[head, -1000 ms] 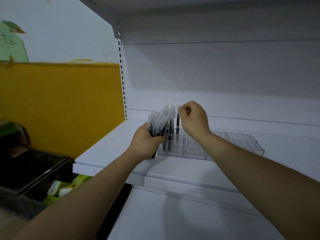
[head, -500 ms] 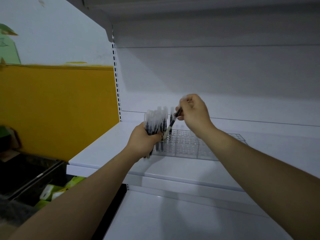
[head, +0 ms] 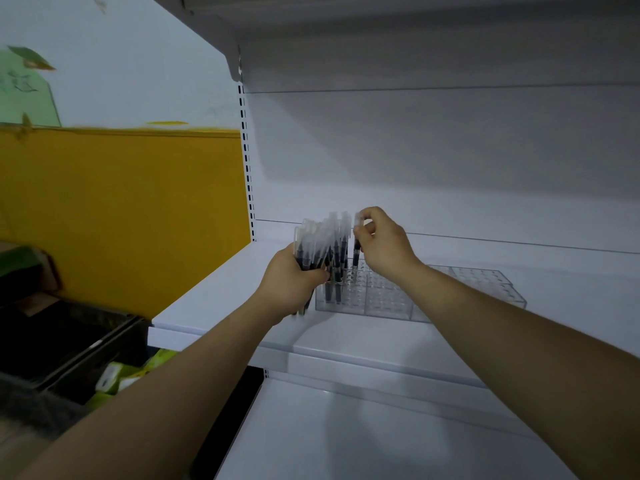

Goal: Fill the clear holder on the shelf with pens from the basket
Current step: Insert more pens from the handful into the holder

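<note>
The left hand [head: 292, 284] is gripping a bundle of pens [head: 313, 244] at the left end of the clear holder [head: 485, 282]. Its fingers [head: 320, 276] are curling tightly round the lower half of the bundle. The pens in the bundle are standing roughly upright, fanning slightly, with their clear caps pointing up and their dark barrels showing below the caps. The lower ends of a few are projecting beneath the hand, close to the shelf [head: 214, 292].

The right hand [head: 384, 249] is holding a single pen [head: 356, 252] just beside the bundle. Its fingers [head: 372, 216] are pinching the pen at the capped top. The pen is hanging vertically, with its lower end at the top grid of the holder, near the rear left corner. Whether the tip is sitting inside a cell cannot be told.

The clear holder is lying flat on the white shelf, near the back panel [head: 415, 168], with its long side running left to right. Several pens [head: 336, 271] are standing upright in the cells at its left end. The cells toward its right end are showing only clear plastic.

Both forearms are reaching in from the bottom edge of the view. A lower shelf [head: 346, 427] is sitting beneath the first. At the lower left, a dark bin [head: 52, 334] is standing next to green-and-white packages [head: 114, 375]. A yellow wall [head: 121, 209] is rising behind it, to the left of the slotted upright [head: 244, 150].
</note>
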{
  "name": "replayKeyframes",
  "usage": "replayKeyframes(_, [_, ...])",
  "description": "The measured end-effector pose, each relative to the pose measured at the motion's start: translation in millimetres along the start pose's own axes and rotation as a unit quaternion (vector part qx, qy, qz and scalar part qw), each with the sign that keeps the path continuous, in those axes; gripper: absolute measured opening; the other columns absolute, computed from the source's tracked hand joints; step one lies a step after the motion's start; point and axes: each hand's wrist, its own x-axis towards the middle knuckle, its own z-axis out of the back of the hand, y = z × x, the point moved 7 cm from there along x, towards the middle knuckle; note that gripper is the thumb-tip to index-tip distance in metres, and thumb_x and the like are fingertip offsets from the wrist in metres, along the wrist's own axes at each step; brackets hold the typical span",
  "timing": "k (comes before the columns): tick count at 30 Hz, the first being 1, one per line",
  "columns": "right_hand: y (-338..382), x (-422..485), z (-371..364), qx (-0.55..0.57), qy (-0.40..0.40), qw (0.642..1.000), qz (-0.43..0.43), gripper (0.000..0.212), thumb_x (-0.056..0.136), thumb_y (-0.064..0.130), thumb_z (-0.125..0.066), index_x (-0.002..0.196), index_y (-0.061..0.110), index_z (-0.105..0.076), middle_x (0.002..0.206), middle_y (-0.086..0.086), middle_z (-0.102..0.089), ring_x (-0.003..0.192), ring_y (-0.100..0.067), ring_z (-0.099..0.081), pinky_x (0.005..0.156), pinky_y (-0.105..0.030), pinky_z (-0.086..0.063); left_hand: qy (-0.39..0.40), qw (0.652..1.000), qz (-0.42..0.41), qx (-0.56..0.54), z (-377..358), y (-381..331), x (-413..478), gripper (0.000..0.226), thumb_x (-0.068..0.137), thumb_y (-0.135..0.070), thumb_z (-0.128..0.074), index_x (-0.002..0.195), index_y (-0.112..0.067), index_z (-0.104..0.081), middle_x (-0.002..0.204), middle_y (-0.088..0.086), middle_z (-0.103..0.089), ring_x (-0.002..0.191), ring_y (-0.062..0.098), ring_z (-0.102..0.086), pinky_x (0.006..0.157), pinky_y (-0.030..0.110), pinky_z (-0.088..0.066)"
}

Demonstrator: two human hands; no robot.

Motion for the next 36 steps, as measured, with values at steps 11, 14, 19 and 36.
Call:
replayKeyframes(11, [-3.1, 5.0, -4.1, -0.155, 0.032, 0.987, -0.041, 0.029, 0.100, 0.027, -0.046, 0.108, 0.002, -0.058, 0.100, -0.013, -0.062, 0.089, -0.029, -0.057, 0.077, -0.034, -0.046, -0.007, 1.000, -0.002, -0.001, -1.8, -1.4, 0.7, 0.017, 0.084, -0.004, -0.066, 0.092, -0.018, -0.060, 0.073, -0.004, -0.061, 0.069, 0.013, -0.059, 0.062, 0.024, -0.048])
replayKeyframes(14, [-7.9, -0.2, -0.4, -0.160, 0.029, 0.985, -0.055, 0.029, 0.099, 0.031, -0.048, 0.112, 0.007, -0.056, 0.103, -0.009, -0.060, 0.088, -0.023, -0.052, 0.074, -0.030, -0.041, -0.004, 1.000, 0.001, -0.001, -2.9, -1.5, 0.0, 0.017, 0.084, -0.005, -0.067, 0.091, -0.018, -0.060, 0.073, -0.002, -0.062, 0.068, 0.015, -0.060, 0.064, 0.026, -0.052])
replayKeyframes(19, [-5.6, -4.6, -4.2, -0.173, 0.046, 0.983, -0.048, 0.027, 0.099, 0.029, -0.047, 0.105, 0.007, -0.062, 0.104, -0.010, -0.064, 0.088, -0.024, -0.055, 0.075, -0.032, -0.044, -0.006, 1.000, -0.003, -0.014, -3.1, -4.7, -0.9, 0.016, 0.082, -0.003, -0.066, 0.094, -0.014, -0.063, 0.074, 0.005, -0.064, 0.067, 0.021, -0.060, 0.069, 0.034, -0.054])
replayKeyframes(36, [36.4, -31.1, 4.7, 0.080, 0.050, 0.995, 0.018, 0.022, 0.093, 0.025, -0.059, 0.110, 0.016, -0.069, 0.099, 0.010, -0.065, 0.094, -0.006, -0.060, 0.081, -0.017, -0.044, -0.009, 0.999, -0.009, -0.035, -9.0, -11.7, 0.5, 0.021, 0.083, -0.006, -0.068, 0.099, -0.017, -0.062, 0.082, 0.001, -0.067, 0.076, 0.019, -0.064, 0.067, 0.029, -0.053])
